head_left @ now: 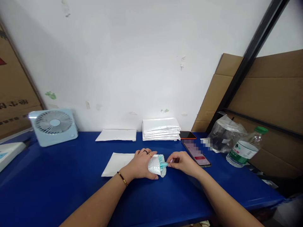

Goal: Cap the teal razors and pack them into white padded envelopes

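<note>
On blue tabletop [78, 183], left hand [143, 164] clasps crinkled mailer [154, 165]; right hand [181, 163] pinches teal piece [163, 164].

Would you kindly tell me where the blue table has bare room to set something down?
Bare room lies in front of the fan, left of the left forearm, and between it and the right forearm. It's crowded at right, where the lit phone, bagged item and bottle sit together.
</note>
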Available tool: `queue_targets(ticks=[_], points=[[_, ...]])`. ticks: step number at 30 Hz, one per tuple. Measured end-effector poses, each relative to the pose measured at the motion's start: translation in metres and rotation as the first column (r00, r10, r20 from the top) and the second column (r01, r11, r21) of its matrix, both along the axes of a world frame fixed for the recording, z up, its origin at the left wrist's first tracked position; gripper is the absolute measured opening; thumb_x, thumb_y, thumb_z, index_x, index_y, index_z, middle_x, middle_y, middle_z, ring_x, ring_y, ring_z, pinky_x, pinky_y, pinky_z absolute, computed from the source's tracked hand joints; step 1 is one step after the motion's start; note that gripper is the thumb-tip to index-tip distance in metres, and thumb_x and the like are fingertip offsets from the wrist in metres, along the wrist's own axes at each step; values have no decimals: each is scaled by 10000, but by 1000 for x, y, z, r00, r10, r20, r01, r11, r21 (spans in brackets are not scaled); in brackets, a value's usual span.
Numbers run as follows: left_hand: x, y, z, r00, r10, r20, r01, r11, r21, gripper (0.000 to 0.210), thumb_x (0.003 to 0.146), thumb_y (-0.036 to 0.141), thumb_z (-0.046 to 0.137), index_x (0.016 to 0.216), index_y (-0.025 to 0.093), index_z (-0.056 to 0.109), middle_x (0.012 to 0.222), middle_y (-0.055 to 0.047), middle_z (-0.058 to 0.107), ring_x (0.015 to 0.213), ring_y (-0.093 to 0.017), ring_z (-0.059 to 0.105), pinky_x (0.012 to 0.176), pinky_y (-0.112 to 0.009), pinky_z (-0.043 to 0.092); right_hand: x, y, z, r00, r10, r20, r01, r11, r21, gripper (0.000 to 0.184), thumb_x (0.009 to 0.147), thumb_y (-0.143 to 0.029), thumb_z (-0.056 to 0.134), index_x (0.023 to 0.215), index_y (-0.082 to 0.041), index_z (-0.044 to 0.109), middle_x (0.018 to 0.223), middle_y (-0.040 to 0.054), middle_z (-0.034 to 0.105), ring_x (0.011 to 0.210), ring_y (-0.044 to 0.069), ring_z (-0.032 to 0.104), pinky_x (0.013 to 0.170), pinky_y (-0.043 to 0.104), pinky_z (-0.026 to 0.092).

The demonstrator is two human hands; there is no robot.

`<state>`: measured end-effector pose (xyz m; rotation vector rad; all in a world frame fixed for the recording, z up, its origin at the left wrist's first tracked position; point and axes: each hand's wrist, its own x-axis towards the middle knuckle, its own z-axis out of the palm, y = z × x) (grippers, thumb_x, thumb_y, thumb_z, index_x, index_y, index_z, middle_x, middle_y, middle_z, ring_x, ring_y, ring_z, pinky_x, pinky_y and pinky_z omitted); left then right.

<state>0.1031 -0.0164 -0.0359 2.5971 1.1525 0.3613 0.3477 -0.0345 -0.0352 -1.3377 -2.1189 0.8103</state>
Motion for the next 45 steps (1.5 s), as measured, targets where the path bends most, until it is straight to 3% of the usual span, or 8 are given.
queue_targets(ticks=[3, 11, 16, 19, 25, 30, 36, 45], points=[[-4, 1, 2, 1000, -19, 7, 19, 1000, -25, 983, 482, 704, 632, 1327, 299, 339, 1197, -78, 459, 1111, -307, 391, 946, -426, 273, 6, -3, 5, 993, 13, 117, -26, 994, 111, 201, 674, -301, 670, 857, -217, 682, 866, 28, 655, 750, 170, 581, 681, 273, 449], [-5, 2, 0, 1000, -24, 10, 24, 998, -54, 977, 494, 688, 637, 1334, 290, 336, 1219, -89, 455, 1121, -317, 384, 941, -433, 278, 7, -4, 10, 969, 69, 238, -129, 962, 243, 163, 797, -233, 485, 767, -204, 642, 782, 32, 630, 674, 142, 562, 622, 244, 417], [-7, 4, -5, 999, -32, 17, 33, 999, -37, 958, 502, 663, 643, 1328, 288, 337, 1196, -84, 469, 1102, -309, 397, 911, -421, 303, 1, -7, 13, 936, 109, 335, -194, 953, 233, 165, 737, -223, 564, 888, -221, 630, 846, 29, 615, 710, 149, 553, 639, 245, 425], [-7, 5, -7, 999, -43, 24, 43, 999, -23, 960, 505, 661, 640, 1331, 281, 334, 1194, -85, 472, 1101, -307, 400, 906, -419, 309, 2, -7, 10, 916, 139, 376, -234, 947, 219, 123, 764, -218, 530, 821, -211, 640, 800, 33, 603, 683, 145, 546, 635, 248, 425], [-8, 4, -3, 999, -41, 19, 42, 998, -51, 948, 508, 648, 651, 1329, 293, 339, 1200, -84, 476, 1110, -319, 394, 914, -420, 300, 7, -6, 8, 927, 72, 368, -184, 943, 279, 202, 841, -298, 468, 821, -201, 645, 798, 62, 603, 664, 153, 545, 621, 267, 431], [-7, 4, -4, 999, -34, 39, 36, 998, -42, 954, 504, 656, 646, 1331, 297, 334, 1206, -82, 475, 1120, -321, 387, 908, -423, 300, -7, -10, 6, 918, 203, 340, -294, 925, 242, 282, 885, -352, 416, 897, -223, 666, 857, 72, 632, 796, 183, 570, 737, 304, 448], [-8, 4, -5, 999, -33, 32, 36, 997, -66, 965, 499, 655, 652, 1336, 297, 329, 1209, -83, 474, 1123, -324, 385, 917, -426, 289, 5, -13, 5, 960, -1, 281, -56, 979, 195, 225, 791, -371, 554, 934, -231, 656, 854, 55, 633, 725, 177, 578, 638, 282, 467], [-7, 4, -6, 999, -30, 37, 31, 998, -46, 958, 495, 650, 655, 1326, 292, 339, 1211, -79, 473, 1118, -318, 390, 909, -409, 300, -23, -1, -7, 974, 103, 201, -154, 953, 260, 217, 864, -298, 445, 912, -227, 644, 874, 60, 636, 799, 178, 586, 737, 299, 468]])
